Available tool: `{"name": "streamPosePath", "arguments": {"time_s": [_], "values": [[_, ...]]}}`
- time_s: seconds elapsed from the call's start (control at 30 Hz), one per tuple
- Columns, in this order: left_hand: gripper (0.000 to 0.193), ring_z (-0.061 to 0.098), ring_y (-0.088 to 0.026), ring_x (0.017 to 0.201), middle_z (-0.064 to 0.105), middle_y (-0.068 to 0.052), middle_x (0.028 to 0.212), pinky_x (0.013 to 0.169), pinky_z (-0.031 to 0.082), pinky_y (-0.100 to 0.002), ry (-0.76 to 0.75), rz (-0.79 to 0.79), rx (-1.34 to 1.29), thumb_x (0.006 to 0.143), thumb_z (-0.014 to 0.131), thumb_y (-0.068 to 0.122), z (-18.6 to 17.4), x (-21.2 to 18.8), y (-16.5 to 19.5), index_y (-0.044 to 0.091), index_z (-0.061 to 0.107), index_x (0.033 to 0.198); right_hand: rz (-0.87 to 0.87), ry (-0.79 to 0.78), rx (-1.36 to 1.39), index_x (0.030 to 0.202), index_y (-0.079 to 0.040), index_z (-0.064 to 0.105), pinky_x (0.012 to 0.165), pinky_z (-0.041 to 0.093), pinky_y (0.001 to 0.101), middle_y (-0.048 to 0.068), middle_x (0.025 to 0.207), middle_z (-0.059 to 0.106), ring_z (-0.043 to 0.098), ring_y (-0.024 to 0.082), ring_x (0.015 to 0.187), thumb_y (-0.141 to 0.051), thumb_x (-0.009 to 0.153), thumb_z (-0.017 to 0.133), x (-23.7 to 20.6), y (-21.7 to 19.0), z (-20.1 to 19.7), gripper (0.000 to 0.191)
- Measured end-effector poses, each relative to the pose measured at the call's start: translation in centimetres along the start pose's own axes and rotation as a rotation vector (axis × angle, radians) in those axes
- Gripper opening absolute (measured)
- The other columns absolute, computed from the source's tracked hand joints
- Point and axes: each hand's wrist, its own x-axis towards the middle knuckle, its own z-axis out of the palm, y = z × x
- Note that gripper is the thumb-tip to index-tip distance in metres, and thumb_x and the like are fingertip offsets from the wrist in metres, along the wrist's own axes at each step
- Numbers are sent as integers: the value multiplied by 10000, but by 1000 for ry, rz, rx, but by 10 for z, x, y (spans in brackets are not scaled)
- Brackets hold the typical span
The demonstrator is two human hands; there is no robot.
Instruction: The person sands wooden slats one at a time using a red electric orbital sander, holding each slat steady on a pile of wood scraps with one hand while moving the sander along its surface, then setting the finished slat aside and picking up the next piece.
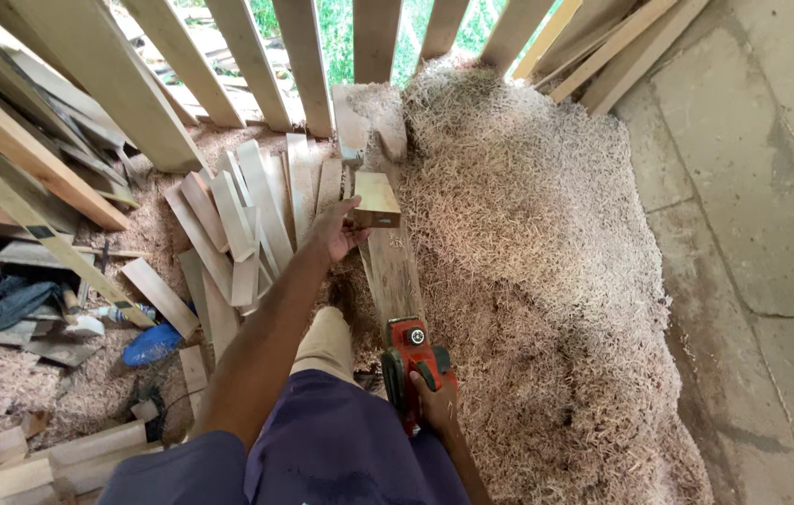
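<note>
Wide heap of wood shavings [547, 281] fills the floor, a spread of cut slats [238, 224] lying left of it against the slanted fence boards [257, 56]. A long plank [392, 271] runs up the heap's left edge — left hand [336, 229] closed on a short wood block [376, 199] held over its far end. Right hand [434, 402] wrapped tight around the red power planer [413, 360], sitting at the plank's near end

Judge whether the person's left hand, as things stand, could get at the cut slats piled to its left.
Probably yes. The left hand grips a short wood block and sits right beside the slats, with nothing between them; it would likely have to put the block down first.
</note>
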Motion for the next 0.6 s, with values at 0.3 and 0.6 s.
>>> {"name": "streamPosePath", "arguments": {"time_s": [0.3, 0.6], "values": [[534, 728, -387, 888, 605, -127, 1121, 592, 661, -469, 171, -130, 284, 919, 678, 256, -17, -27, -57, 26, 406, 1317, 6, 36, -182, 1126, -68, 740, 770, 561, 402, 55, 967, 760, 722, 201, 888, -429, 865, 750, -3, -12, 0, 445], [474, 700, -418, 948, 737, -260, 963, 859, 519, -501, 243, 107, 1022, 1009, 539, 412, -67, 16, -187, -22, 730, 1013, 106, 62, -123, 1254, -63, 690, 801, 560, 390, 73, 1012, 767, 728, 202, 917, -485, 836, 770, -16, -23, 0, 600]]}}
